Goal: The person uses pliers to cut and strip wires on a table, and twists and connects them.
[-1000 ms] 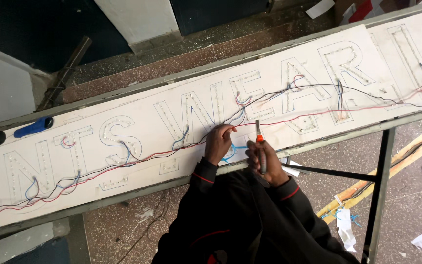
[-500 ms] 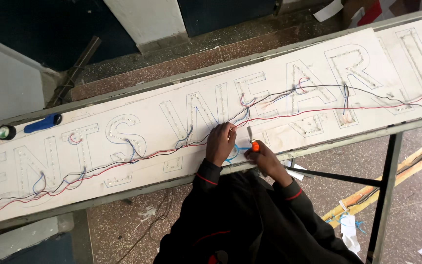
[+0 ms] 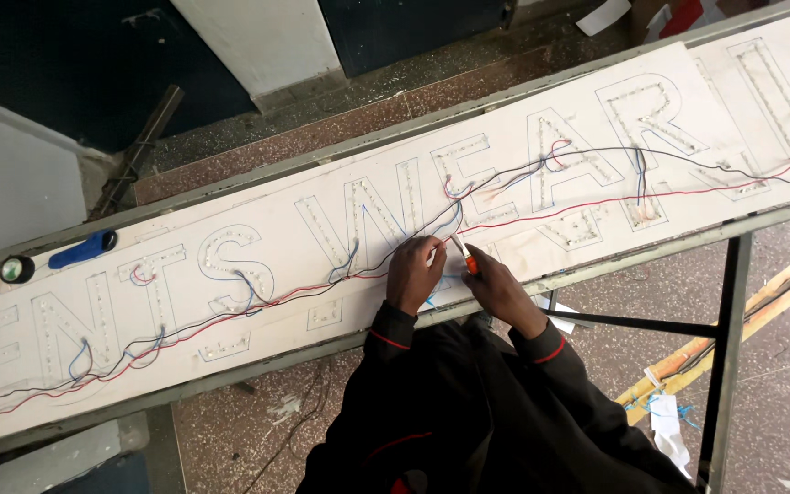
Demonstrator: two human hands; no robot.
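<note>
**Both hands at wiring on long sign board**

Dark sleeves with red cuff trim are seen nearest the camera. The left hand (image 3: 413, 273) is pressed on the white sign board (image 3: 258, 302), fingers curled around wires (image 3: 386, 267); whether anything is pinched cannot be told. The right hand (image 3: 497, 291), just beside it, is closed on an orange-handled tool (image 3: 464, 256), tip pointed up between the hands. Red, black and blue wires are strung both ways from the hands. Far left of the hands, a blue tool (image 3: 84, 248) and tape roll (image 3: 16, 269) are laid.
</note>
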